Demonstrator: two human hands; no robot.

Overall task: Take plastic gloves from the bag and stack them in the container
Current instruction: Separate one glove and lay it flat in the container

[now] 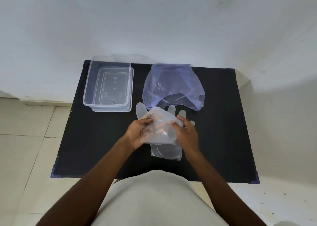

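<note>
Soft, even daylight fills the scene, moderately bright with a cool cast. The white wall is brightest at the far left and dims slightly toward the right. Shadows are faint; the black table swallows most of them. A small glare glints on the blue bag. Wide-angle distortion bends the table edges and floor. Focus is slightly soft throughout, perhaps from compression.
</note>
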